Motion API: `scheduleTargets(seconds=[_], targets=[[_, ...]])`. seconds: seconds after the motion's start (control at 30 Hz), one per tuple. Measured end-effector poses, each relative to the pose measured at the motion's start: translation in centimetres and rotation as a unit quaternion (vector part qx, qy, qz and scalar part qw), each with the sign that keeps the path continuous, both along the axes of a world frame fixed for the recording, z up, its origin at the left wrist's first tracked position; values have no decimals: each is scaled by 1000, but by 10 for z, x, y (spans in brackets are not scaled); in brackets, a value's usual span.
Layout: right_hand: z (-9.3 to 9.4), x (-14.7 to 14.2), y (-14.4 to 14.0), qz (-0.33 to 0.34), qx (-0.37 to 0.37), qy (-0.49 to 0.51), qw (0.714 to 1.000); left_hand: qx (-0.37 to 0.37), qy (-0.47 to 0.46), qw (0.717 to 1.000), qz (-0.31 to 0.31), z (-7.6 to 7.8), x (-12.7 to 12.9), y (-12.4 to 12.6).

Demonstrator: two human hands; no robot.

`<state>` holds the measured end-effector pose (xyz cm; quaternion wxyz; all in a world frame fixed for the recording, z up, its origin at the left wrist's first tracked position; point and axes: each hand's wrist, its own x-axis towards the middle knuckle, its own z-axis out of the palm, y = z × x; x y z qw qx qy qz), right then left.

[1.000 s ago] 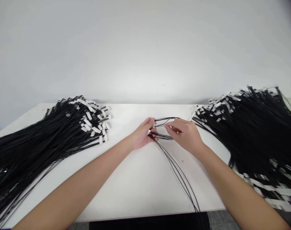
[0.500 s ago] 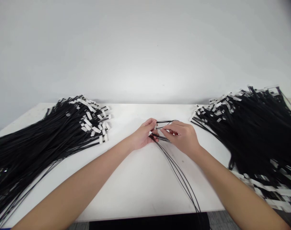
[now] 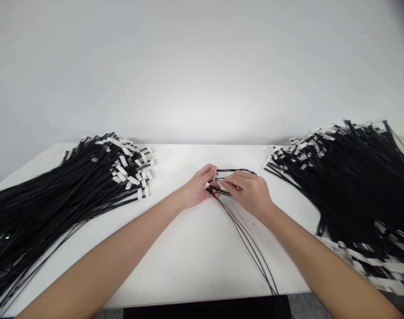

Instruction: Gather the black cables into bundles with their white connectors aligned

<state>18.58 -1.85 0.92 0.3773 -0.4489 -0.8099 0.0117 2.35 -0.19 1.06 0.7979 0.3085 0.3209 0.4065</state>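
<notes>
Cables point(image 3: 245, 235) pinched between left hand point(image 3: 197, 188) and right hand point(image 3: 251, 190), seemingly looped.

We find no text, brand, number or sign that we can read anywhere in this view. The white tags point(image 3: 134, 180) on the left pile of black cables point(image 3: 55, 195) look blank from here; any print they may carry is too small for us to make out. The same holds for the white tags point(image 3: 303, 148) on the right pile of black cables point(image 3: 354, 186) and for the strips at its near edge. The tabletop point(image 3: 188, 248) bears no lettering or marking, and the wall point(image 3: 202, 66) behind it shows us none either.
</notes>
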Motion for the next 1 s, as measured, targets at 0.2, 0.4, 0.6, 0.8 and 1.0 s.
scheduleTargets(seconds=[0.2,0.4,0.6,0.8,1.0], targets=[[3,3,1,-16,14,-16,1000,-5,13,1000,-24,-3,0,2],[5,7,1,-13,30,-49,998,-23,26,999,-25,-3,1,3],[10,7,2,-28,90,-59,994,-13,33,999,-17,-2,0,3],[20,6,-5,4,140,-92,986,-39,-15,999,28,-4,0,5],[14,-1,-17,34,-75,-188,979,-49,-34,997,45,-3,0,5]])
